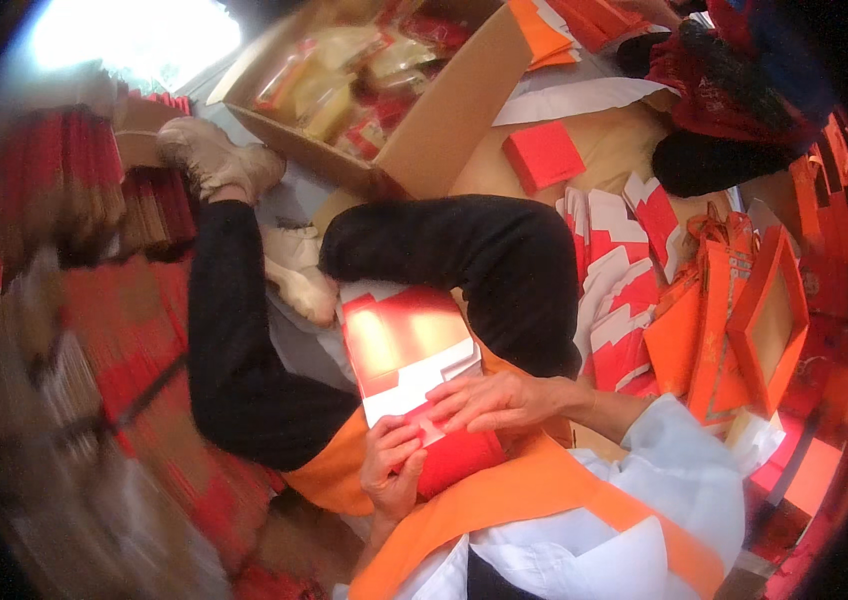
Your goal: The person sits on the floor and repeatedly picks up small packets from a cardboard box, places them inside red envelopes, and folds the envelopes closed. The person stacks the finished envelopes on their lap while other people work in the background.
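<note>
Red card sheet [406, 352] beneath both hands' fingers [464, 392]

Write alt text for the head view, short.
Seen from above, a seated person's left hand and right hand press on a flat red-and-white card blank in their lap. Similar blanks are piled to the right beside orange bags, with an open cardboard box ahead.

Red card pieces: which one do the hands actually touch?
The glossy red-and-white folded sheet on the lap, under both the left hand and right hand; the small red box lies apart, beyond the knee.
</note>
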`<act>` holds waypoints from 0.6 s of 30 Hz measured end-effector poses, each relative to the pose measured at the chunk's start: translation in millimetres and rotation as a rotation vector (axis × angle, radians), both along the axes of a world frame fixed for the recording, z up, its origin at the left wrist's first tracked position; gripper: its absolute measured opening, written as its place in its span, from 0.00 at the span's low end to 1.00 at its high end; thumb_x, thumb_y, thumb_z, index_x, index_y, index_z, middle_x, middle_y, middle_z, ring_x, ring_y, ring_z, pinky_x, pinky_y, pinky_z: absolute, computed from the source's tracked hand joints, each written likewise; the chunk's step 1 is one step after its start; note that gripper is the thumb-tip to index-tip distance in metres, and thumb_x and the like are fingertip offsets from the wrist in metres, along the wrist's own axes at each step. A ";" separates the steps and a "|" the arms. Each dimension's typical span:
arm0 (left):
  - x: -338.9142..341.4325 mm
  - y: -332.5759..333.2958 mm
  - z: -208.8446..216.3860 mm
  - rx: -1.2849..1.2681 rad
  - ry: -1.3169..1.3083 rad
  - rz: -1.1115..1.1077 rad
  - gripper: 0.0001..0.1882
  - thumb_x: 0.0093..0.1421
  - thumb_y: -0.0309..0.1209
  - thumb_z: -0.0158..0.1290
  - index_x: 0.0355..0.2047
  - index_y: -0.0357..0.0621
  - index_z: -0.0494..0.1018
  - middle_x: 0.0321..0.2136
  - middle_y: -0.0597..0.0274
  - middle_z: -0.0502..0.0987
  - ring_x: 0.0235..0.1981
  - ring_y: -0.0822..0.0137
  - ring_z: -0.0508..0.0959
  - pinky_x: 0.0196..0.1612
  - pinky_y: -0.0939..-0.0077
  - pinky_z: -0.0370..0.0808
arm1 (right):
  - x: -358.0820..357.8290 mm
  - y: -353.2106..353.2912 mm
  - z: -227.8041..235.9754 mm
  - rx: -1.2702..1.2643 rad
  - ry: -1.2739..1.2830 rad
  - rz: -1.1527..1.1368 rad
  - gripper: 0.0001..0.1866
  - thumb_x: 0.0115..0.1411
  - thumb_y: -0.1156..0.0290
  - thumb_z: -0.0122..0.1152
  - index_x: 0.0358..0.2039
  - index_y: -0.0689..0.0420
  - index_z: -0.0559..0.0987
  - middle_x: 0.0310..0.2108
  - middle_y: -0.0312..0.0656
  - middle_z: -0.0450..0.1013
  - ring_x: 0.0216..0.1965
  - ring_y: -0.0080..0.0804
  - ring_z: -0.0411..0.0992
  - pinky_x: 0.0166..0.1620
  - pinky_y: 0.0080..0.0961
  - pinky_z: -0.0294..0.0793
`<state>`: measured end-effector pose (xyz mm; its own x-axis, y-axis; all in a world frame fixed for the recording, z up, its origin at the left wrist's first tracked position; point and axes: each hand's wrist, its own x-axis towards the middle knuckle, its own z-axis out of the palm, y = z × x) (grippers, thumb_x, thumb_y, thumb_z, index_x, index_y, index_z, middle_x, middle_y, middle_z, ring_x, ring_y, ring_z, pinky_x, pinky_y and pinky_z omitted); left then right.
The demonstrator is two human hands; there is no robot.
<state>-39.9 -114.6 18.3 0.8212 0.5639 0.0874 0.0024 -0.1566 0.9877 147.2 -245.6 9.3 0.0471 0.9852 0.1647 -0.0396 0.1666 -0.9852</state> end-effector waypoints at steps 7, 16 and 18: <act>62.8 44.0 29.6 0.030 -0.043 0.032 0.04 0.52 0.24 0.54 0.30 0.38 0.73 0.40 0.51 0.74 0.46 0.58 0.72 0.50 0.68 0.66 | 69.6 17.8 64.1 -0.176 -0.379 -0.038 0.24 0.54 0.63 0.59 0.48 0.61 0.70 0.48 0.50 0.66 0.50 0.42 0.65 0.52 0.33 0.63; 66.8 92.8 -41.6 0.107 0.450 0.297 0.17 0.55 0.30 0.52 0.43 0.34 0.69 0.43 0.54 0.72 0.42 0.64 0.72 0.47 0.74 0.67 | 245.7 -53.5 -31.6 -0.097 0.458 -1.305 0.25 0.61 0.61 0.49 0.57 0.57 0.60 0.52 0.42 0.64 0.53 0.32 0.63 0.55 0.29 0.62; 63.6 78.6 -61.4 0.479 0.514 0.025 0.24 0.50 0.33 0.56 0.45 0.34 0.66 0.43 0.50 0.71 0.42 0.54 0.71 0.47 0.68 0.67 | 274.2 -92.7 -95.2 -0.281 0.430 -1.360 0.24 0.61 0.61 0.49 0.56 0.57 0.62 0.51 0.42 0.64 0.53 0.31 0.63 0.54 0.28 0.62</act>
